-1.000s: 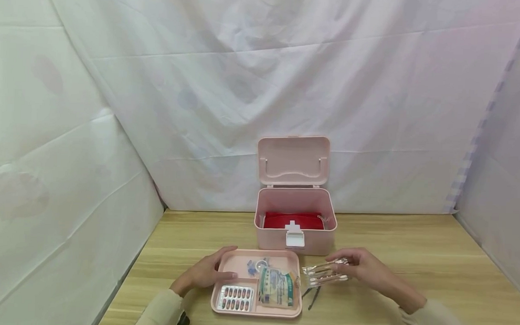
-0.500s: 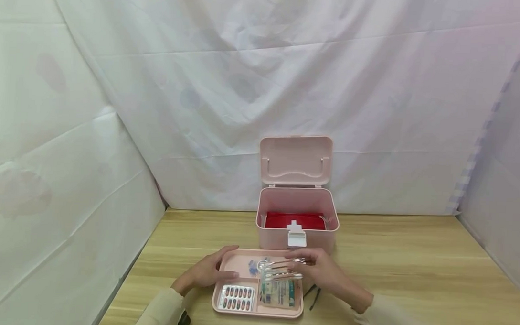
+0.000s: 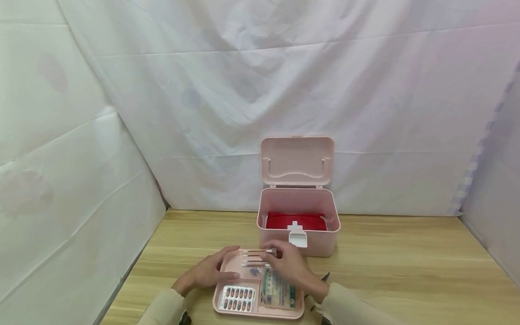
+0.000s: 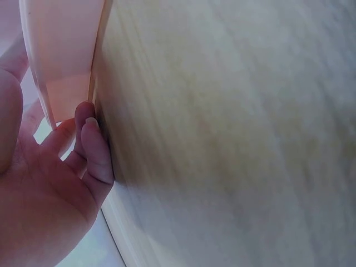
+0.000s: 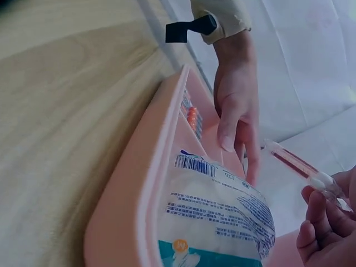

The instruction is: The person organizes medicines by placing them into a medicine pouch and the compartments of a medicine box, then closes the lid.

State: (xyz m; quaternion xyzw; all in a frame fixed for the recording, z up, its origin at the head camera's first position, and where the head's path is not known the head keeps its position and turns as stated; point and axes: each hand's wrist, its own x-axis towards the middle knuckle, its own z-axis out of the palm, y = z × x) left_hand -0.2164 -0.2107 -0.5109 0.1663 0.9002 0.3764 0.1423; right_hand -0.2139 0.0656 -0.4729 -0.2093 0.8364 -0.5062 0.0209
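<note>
My left hand [image 3: 206, 271] holds the left wall of a pink divided tray [image 3: 259, 316], thumb over the inside and other fingers along the outside. In my right hand [image 3: 288, 264] is a clear packet of cotton swabs [image 3: 252, 259], pinched at its right end over the tray's back compartment. The right wrist view shows the packet [image 5: 292, 160] above the tray's rim. A blister pack of capsules [image 3: 238, 299] lies in the front left compartment. To its right is a plastic packet with printed text [image 3: 277, 293]. Small blue items [image 3: 255, 272] sit partly hidden below the swabs.
Behind the tray stands a pink box [image 3: 274, 238] with its lid [image 3: 296, 159] raised and a red pouch [image 3: 290, 221] inside. A thin dark tool [image 3: 325, 277] lies on the wooden table right of the tray, partly covered by my right arm. White cloth [image 3: 201, 108] hangs behind.
My right hand has carried the cotton swab packet leftward from beside the tray to over its back compartment. The left hand has stayed at the tray's left wall.
</note>
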